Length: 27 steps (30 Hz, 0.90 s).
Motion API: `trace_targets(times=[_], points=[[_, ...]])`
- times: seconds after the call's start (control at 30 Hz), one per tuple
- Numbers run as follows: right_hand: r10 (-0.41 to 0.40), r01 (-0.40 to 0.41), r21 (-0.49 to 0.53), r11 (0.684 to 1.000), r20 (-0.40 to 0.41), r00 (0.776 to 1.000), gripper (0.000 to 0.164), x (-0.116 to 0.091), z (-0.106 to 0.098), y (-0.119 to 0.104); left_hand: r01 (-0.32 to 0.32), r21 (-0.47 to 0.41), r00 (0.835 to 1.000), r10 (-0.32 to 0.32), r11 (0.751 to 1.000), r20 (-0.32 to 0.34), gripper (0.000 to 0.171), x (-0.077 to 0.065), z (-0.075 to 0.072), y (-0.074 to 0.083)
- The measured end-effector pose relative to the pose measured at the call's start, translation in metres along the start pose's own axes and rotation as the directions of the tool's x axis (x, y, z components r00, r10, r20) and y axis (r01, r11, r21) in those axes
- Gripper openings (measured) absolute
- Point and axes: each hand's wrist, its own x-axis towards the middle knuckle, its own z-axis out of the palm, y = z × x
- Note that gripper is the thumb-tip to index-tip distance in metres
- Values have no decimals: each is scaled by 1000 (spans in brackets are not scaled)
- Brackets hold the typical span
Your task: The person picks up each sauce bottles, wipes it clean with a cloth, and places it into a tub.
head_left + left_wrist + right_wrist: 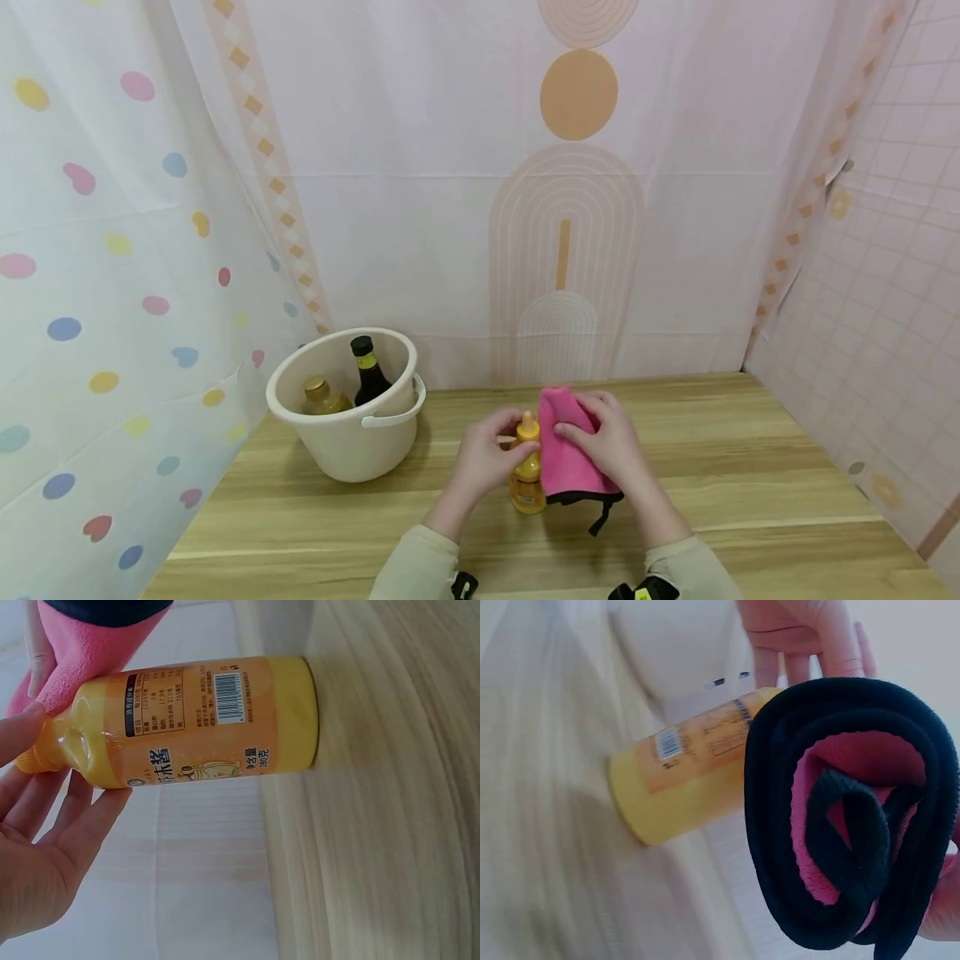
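Observation:
A yellow squeeze bottle of sauce (528, 467) with an orange label stands upright on the wooden table. My left hand (487, 454) grips it around the neck and cap, thumb on one side and fingers on the other. Its label and barcode show in the left wrist view. Beside the bottle, my right hand (611, 442) holds a folded pink cloth (564, 450) with black edging and a hanging black loop. In the right wrist view the cloth's rolled black edge (772, 825) hides the bottle's upper part. The cloth is against the bottle's upper part.
A cream bucket (352, 450) with a white handle (393, 419) stands at the left on the wooden table (720, 500). Inside it are a dark bottle with a black cap (370, 375) and a gold-capped bottle (322, 396). Patterned curtains (420, 208) enclose the table's back and sides.

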Motion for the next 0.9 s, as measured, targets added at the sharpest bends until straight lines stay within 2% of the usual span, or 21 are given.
trace_targets(times=[0.27,0.4,0.57,0.77,0.9], points=[[26,-27,8,1000,80,996,42,-6,13,9,-8,-3,1000,8,1000,3,24,0,0,-1],[23,-22,-5,1000,110,994,38,-9,14,12,11,-17,1000,-11,1000,2,25,0,1,-1],[27,-23,-29,999,148,989,35,-12,14,17,-1,-20,1000,1,1000,-13,26,0,2,-3],[51,-46,-37,998,160,986,37,-16,15,21,-44,-20,998,43,999,-39,24,-1,3,-4],[59,-51,-48,997,160,985,41,-18,16,24,-45,-18,998,44,999,-45,24,-1,4,-5]])
